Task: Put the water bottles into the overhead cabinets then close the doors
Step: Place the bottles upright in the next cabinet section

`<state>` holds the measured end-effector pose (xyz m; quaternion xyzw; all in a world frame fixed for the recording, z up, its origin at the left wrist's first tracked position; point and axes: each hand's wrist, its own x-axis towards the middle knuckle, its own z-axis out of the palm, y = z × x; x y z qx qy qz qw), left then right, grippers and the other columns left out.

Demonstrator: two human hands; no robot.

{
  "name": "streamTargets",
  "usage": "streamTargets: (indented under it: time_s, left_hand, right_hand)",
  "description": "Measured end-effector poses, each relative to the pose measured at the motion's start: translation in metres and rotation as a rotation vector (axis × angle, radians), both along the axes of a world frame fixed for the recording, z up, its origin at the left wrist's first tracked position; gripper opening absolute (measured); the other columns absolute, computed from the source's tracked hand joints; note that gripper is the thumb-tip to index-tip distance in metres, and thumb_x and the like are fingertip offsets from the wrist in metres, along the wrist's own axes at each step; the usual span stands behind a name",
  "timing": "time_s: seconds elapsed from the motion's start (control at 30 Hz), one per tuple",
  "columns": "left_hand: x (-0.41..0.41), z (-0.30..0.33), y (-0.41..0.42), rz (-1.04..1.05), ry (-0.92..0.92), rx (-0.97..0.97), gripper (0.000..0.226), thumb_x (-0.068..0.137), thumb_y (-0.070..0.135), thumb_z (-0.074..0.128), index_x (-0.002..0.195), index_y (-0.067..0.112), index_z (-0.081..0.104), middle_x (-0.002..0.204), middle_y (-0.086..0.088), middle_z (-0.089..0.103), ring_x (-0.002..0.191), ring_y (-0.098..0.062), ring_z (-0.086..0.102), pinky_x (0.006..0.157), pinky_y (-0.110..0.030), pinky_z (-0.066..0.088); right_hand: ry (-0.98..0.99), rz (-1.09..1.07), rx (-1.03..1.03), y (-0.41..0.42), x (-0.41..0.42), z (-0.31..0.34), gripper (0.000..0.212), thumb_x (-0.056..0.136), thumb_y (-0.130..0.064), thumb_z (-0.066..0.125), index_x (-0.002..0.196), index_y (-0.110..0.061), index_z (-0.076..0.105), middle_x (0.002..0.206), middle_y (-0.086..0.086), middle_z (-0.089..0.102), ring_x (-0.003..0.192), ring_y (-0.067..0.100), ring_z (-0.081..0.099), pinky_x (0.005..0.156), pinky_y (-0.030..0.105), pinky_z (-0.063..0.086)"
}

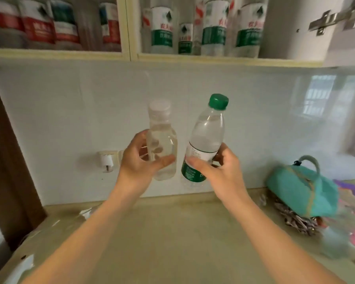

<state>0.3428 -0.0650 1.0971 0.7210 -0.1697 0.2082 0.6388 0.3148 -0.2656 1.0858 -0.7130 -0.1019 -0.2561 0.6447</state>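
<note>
Two bottles are up in the air at the middle of the view, one in each hand. The left hand (pixel 140 160) wraps its fingers and thumb round the lower body of the clear bottle (pixel 162 140), which has a pale cap and no label. The right hand (pixel 215 171) grips the green-capped bottle (pixel 205 138) at its label band, and that bottle leans toward one o'clock. Both look nearly full, so I judge them fairly heavy for their size, with thin walls that give under a squeeze and smooth plastic that may slip; the mid-body hold suits them, the label giving better purchase.

At twelve o'clock hangs the overhead cabinet (pixel 162 58), its shelves already crowded: red-labelled bottles (pixel 39 27) at eleven, green-labelled bottles (pixel 213 27) at one. Free room looks scarce, so a standing bottle could be knocked over. The open door (pixel 336 27), with its hinge, sits at two o'clock. Below lies the countertop (pixel 172 232), with a teal bag (pixel 301 191) at four o'clock and a wall socket (pixel 107 160) at nine.
</note>
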Motion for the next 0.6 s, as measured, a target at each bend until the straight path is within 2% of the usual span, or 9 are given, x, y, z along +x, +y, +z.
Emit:
streamTargets:
  time_s: [0.1, 0.17, 0.27, 0.37, 0.47, 0.53, 0.6]
  left_hand:
    - [0.002, 0.057, -0.022, -0.023, -0.087, -0.046, 0.059, 0.067, 0.028, 0.092, 0.117, 0.036, 0.063, 0.102, 0.011, 0.073, 0.091, 0.000, 0.068, 0.069, -0.010, 0.051]
    - [0.000, 0.096, -0.035, -0.045, -0.114, -0.065, 0.054, 0.068, 0.031, 0.090, 0.114, 0.042, 0.064, 0.099, 0.016, 0.074, 0.088, 0.000, 0.068, 0.073, -0.019, 0.052]
    - [-0.006, 0.152, -0.054, -0.121, -0.177, -0.082, 0.047, 0.072, 0.032, 0.088, 0.113, 0.040, 0.067, 0.101, 0.011, 0.075, 0.086, -0.006, 0.069, 0.077, -0.030, 0.049]
    - [-0.012, 0.198, -0.073, -0.212, -0.218, -0.085, 0.042, 0.071, 0.035, 0.088, 0.109, 0.039, 0.070, 0.103, 0.006, 0.077, 0.088, -0.009, 0.071, 0.075, -0.029, 0.049]
    - [-0.009, 0.236, -0.091, -0.259, -0.261, -0.105, 0.037, 0.067, 0.033, 0.087, 0.102, 0.036, 0.073, 0.097, 0.004, 0.078, 0.090, -0.014, 0.075, 0.067, -0.024, 0.055]
    - [-0.001, 0.260, -0.102, -0.222, -0.285, -0.107, 0.043, 0.069, 0.033, 0.088, 0.107, 0.034, 0.067, 0.094, 0.008, 0.078, 0.085, -0.009, 0.075, 0.063, -0.021, 0.058]
    - [0.012, 0.279, -0.108, -0.119, -0.277, -0.112, 0.059, 0.068, 0.037, 0.090, 0.116, 0.033, 0.056, 0.097, 0.008, 0.074, 0.083, -0.011, 0.073, 0.062, -0.022, 0.058]
  right_hand:
    - [-0.116, -0.054, 0.012, -0.023, -0.009, 0.050, 0.038, 0.072, -0.031, 0.089, 0.103, -0.033, 0.068, 0.100, -0.011, 0.075, 0.095, 0.009, 0.070, 0.072, 0.018, 0.055]
    - [-0.179, -0.075, 0.017, -0.037, -0.015, 0.081, 0.039, 0.072, -0.030, 0.089, 0.105, -0.031, 0.069, 0.101, -0.011, 0.076, 0.094, 0.007, 0.070, 0.071, 0.016, 0.053]
    - [-0.269, -0.114, 0.047, -0.060, -0.020, 0.130, 0.045, 0.067, -0.034, 0.090, 0.106, -0.028, 0.069, 0.100, -0.011, 0.076, 0.092, 0.005, 0.070, 0.070, 0.016, 0.053]
    - [-0.346, -0.161, 0.074, -0.080, -0.020, 0.176, 0.050, 0.062, -0.043, 0.087, 0.106, -0.028, 0.069, 0.099, -0.011, 0.077, 0.091, 0.007, 0.071, 0.070, 0.018, 0.055]
    - [-0.406, -0.192, 0.055, -0.100, -0.013, 0.218, 0.043, 0.065, -0.041, 0.088, 0.103, -0.031, 0.070, 0.097, -0.014, 0.077, 0.089, 0.004, 0.072, 0.069, 0.017, 0.055]
    - [-0.416, -0.205, 0.043, -0.113, -0.006, 0.244, 0.042, 0.067, -0.041, 0.088, 0.104, -0.033, 0.070, 0.097, -0.019, 0.076, 0.089, 0.000, 0.072, 0.068, 0.017, 0.055]
    - [-0.403, -0.233, 0.019, -0.125, 0.004, 0.268, 0.043, 0.069, -0.043, 0.087, 0.107, -0.033, 0.070, 0.096, -0.021, 0.075, 0.087, -0.003, 0.071, 0.069, 0.020, 0.054]
